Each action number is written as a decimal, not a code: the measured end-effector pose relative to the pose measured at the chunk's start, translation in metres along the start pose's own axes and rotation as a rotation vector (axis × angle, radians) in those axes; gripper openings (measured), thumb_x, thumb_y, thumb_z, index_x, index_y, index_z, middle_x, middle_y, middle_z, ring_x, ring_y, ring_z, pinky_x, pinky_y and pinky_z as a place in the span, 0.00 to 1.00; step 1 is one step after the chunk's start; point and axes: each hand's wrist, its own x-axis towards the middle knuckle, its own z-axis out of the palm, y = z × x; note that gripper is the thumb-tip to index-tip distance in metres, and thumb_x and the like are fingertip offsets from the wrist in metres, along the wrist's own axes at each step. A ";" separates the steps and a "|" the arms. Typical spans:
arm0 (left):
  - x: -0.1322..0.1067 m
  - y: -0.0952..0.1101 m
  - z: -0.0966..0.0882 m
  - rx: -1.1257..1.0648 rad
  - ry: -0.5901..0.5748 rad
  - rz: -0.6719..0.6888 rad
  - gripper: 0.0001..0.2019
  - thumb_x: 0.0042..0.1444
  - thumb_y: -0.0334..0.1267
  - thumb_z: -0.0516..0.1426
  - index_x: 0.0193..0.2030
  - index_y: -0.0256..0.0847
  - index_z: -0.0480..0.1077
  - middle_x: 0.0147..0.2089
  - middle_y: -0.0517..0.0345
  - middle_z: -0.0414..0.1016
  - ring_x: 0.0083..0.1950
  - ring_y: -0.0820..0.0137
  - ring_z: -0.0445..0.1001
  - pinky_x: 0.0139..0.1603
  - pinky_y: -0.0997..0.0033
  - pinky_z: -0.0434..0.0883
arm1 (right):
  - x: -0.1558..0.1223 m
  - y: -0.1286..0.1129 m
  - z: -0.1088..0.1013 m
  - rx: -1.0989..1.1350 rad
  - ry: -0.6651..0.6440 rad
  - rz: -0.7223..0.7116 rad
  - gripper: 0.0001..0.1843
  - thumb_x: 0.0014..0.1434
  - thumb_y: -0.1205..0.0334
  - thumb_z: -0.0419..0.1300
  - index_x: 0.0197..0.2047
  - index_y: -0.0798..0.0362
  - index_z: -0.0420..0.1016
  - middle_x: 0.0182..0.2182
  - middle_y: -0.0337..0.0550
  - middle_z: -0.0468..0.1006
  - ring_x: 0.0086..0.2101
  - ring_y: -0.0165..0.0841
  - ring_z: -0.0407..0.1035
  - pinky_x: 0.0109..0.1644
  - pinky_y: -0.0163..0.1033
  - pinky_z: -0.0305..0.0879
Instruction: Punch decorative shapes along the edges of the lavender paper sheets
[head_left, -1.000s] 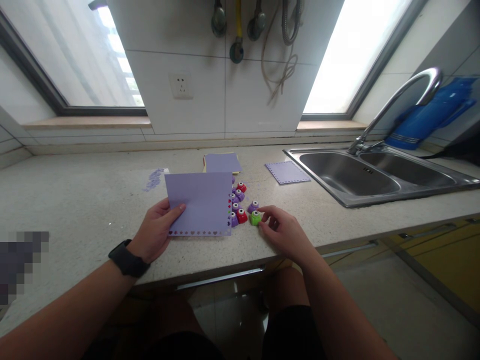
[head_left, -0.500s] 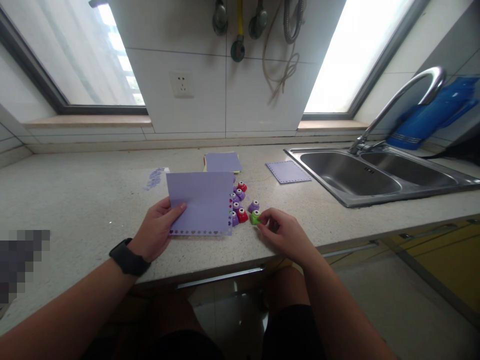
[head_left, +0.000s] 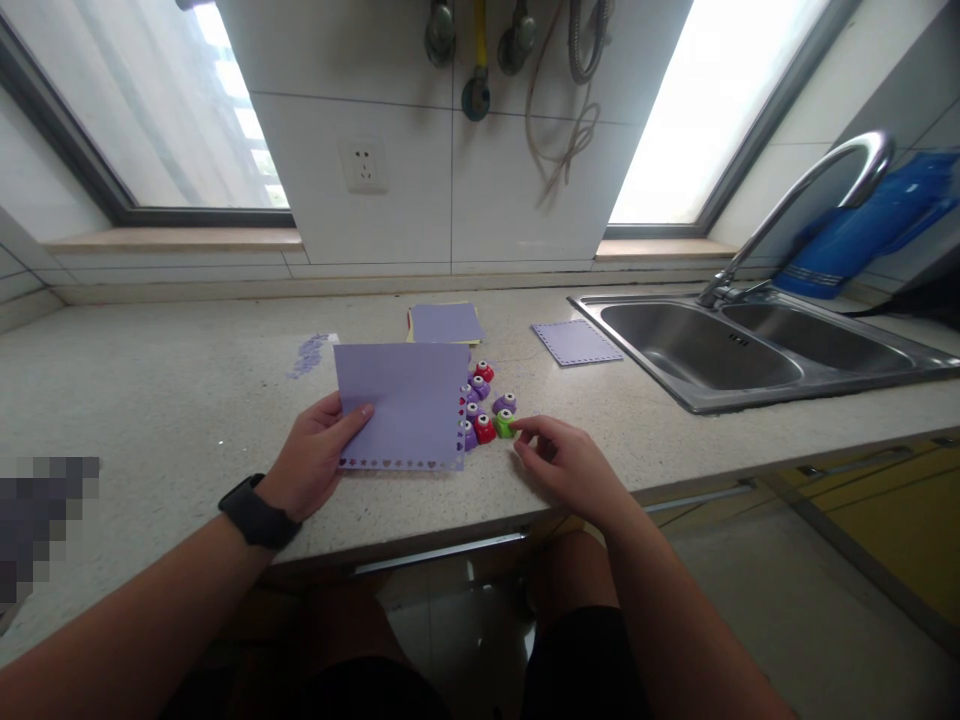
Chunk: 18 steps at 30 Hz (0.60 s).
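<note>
My left hand (head_left: 311,465) pinches the lower left edge of a lilac paper sheet (head_left: 401,405) and holds it up over the counter. Small shapes are punched along the sheet's bottom and right edges. My right hand (head_left: 566,465) rests on the counter with curled fingers. Its index finger and thumb close on the right side of a small green paper punch (head_left: 504,423). The green punch stands against a red punch (head_left: 484,427) at the end of a cluster of several purple and red punches (head_left: 477,392).
A lilac paper stack (head_left: 445,323) and a punched lilac card (head_left: 575,342) lie farther back. Paper scraps (head_left: 307,355) lie at the left. A steel double sink (head_left: 750,350) with a tap (head_left: 802,190) is at the right. The counter edge (head_left: 450,530) runs below my hands.
My right hand slid the green punch a little left and back, up against the red punch. The left hand and the sheet stayed almost still.
</note>
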 end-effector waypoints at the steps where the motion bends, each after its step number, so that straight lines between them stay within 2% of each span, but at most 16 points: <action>1: 0.000 0.000 0.000 0.002 0.001 0.001 0.17 0.52 0.40 0.69 0.49 0.41 0.79 0.45 0.53 0.85 0.44 0.60 0.83 0.45 0.63 0.81 | 0.000 0.000 0.000 -0.006 -0.003 0.002 0.13 0.63 0.61 0.59 0.50 0.45 0.78 0.36 0.40 0.80 0.29 0.32 0.71 0.36 0.42 0.66; 7: 0.000 0.000 0.000 0.005 0.010 0.009 0.18 0.50 0.40 0.70 0.49 0.41 0.79 0.45 0.53 0.86 0.43 0.61 0.83 0.47 0.64 0.80 | 0.000 -0.002 -0.001 -0.035 -0.021 -0.008 0.16 0.64 0.61 0.59 0.54 0.45 0.78 0.39 0.41 0.80 0.30 0.32 0.71 0.38 0.42 0.67; 18: 0.002 -0.002 -0.003 -0.005 -0.013 0.005 0.17 0.53 0.39 0.69 0.49 0.41 0.79 0.45 0.55 0.85 0.42 0.63 0.83 0.45 0.65 0.80 | 0.001 -0.006 -0.003 -0.063 -0.062 -0.041 0.19 0.64 0.62 0.58 0.58 0.44 0.76 0.40 0.40 0.80 0.31 0.31 0.71 0.39 0.40 0.66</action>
